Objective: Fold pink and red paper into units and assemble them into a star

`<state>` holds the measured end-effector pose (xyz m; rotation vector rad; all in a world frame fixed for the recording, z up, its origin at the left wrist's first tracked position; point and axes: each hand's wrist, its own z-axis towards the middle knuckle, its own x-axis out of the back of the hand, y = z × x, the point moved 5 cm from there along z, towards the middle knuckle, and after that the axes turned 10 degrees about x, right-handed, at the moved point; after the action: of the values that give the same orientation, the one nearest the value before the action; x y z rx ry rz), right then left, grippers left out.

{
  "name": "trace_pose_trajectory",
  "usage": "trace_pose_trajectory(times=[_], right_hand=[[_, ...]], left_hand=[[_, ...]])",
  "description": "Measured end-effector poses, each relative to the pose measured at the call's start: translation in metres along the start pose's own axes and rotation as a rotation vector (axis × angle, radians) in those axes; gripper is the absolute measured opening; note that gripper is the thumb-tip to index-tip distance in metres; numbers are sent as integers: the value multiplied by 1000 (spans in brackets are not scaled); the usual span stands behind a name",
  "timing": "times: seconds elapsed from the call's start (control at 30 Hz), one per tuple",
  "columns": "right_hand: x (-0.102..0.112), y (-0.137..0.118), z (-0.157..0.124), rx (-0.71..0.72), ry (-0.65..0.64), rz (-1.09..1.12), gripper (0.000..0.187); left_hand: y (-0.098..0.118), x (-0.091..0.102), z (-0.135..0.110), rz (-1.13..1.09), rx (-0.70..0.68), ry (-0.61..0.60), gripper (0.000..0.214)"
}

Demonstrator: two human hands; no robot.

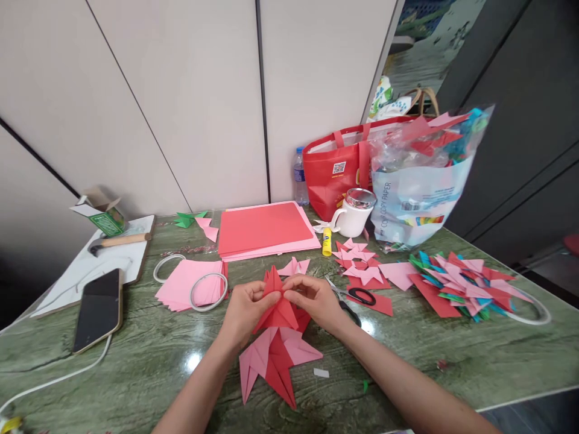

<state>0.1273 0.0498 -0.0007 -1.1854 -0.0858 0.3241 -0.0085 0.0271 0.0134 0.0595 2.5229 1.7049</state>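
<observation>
A folded red paper piece (281, 314) is pinched between both hands near the middle of the table. My left hand (246, 306) grips its left side with thumb and fingers. On the other side, my right hand (312, 299) holds it near the top, fingertips close to the left thumb. Just below lies a group of folded pink and red paper points (277, 357), fanned out on the table. Scissors with black handles (360, 296) rest right of my right hand, on red paper. A small pink folded piece (295, 266) sits behind the hands.
Red sheets (266, 229) and a pink paper stack (192, 286) lie behind and left. A phone (98, 310) and hammer (120, 241) are far left. A mug (355, 214), yellow glue stick (326, 242), plastic bag (409, 202) and colourful folded paper pile (465, 283) stand right.
</observation>
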Motion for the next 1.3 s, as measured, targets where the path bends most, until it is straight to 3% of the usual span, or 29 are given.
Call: trace_pose_trajectory(times=[0.13, 0.4, 0.57, 0.73, 0.9, 1.13, 1.3], right_hand=[[0, -3, 2, 51, -103, -50, 12], [-6, 0, -1, -17, -214, 83, 30], [-4, 1, -3, 82, -138, -75, 32], [-1, 1, -4, 140, -21, -246, 16], [1, 5, -7, 69, 66, -256, 13], [0, 11, -9, -47, 118, -89, 17], [-3, 13, -7, -184, 94, 170, 28]], left_hand=[[0, 3, 0, -146, 34, -13, 30], [-2, 5, 2, -289, 41, 3, 34], [-2, 5, 3, -250, -21, -5, 31], [-4, 6, 3, -181, -59, 28, 30], [-2, 6, 3, -195, -119, 25, 61], [-10, 13, 7, -229, -115, 118, 36], [-9, 16, 7, -287, -134, 206, 37]])
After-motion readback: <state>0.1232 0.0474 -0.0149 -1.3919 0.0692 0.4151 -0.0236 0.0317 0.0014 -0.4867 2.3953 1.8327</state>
